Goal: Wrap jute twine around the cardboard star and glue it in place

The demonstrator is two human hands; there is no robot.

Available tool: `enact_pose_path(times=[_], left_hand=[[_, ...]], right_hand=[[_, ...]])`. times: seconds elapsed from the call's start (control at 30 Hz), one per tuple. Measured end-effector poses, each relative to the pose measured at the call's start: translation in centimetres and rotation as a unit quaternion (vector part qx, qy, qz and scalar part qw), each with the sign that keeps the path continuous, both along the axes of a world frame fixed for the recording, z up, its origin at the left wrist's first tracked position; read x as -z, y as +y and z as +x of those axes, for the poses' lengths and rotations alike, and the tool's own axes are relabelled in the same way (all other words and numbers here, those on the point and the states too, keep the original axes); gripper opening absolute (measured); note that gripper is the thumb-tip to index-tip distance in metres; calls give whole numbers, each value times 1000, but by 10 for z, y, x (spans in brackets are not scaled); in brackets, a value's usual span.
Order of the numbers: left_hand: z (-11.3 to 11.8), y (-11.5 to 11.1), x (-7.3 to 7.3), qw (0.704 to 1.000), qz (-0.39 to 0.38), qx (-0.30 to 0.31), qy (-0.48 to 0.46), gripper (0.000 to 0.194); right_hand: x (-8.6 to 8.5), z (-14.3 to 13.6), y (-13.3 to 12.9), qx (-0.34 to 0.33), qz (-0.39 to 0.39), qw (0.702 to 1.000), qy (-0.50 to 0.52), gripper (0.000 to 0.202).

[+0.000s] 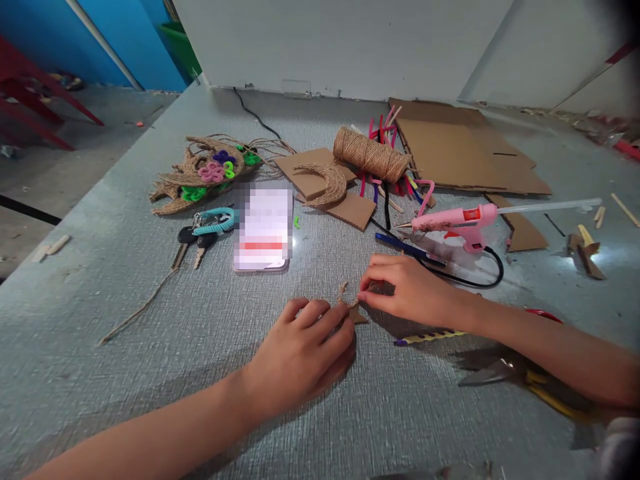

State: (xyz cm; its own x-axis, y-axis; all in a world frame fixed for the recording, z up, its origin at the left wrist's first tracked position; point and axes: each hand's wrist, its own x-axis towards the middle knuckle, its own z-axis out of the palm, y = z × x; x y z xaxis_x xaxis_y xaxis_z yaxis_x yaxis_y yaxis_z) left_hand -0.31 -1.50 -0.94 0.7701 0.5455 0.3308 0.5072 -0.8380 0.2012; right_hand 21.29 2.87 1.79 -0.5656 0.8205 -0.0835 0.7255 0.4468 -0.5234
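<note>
Low in the middle of the table, my left hand (305, 340) is closed over a small cardboard piece (359, 317), whose tip pokes out past the fingers. A short bit of jute twine (343, 291) shows at the fingertips of both hands. My right hand (400, 283) pinches the twine between thumb and forefinger, just right of the left hand. How much of the cardboard lies under the left fingers is hidden. Close to the right hand are a blue pen (407, 249) and a yellow patterned pencil (433, 337).
A pink glue gun (457, 219) lies at the right, its cord curling near the right wrist. Scissors (493, 372) sit partly under the right forearm. Behind are a phone (265, 230), keys (200, 243), a twine spool (371, 155), a twine-wrapped curve (333, 187) and cardboard sheets (450, 147).
</note>
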Motion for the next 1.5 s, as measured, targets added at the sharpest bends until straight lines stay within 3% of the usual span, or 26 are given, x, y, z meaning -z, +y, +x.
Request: enact_pose_path(times=[0.6, 0.83, 1.27, 1.5], left_hand=[[1, -1, -1, 999, 51, 4, -7, 21], [2, -3, -2, 997, 42, -60, 5, 31], [0, -2, -4, 998, 11, -50, 21, 31], [2, -1, -7, 998, 41, -37, 35, 31]], right_hand=[[5, -4, 1, 51, -31, 998, -4, 10], [9, -1, -1, 44, -19, 999, 11, 12], [12, 0, -2, 26, 13, 999, 21, 13], [11, -1, -3, 18, 33, 999, 1, 16]])
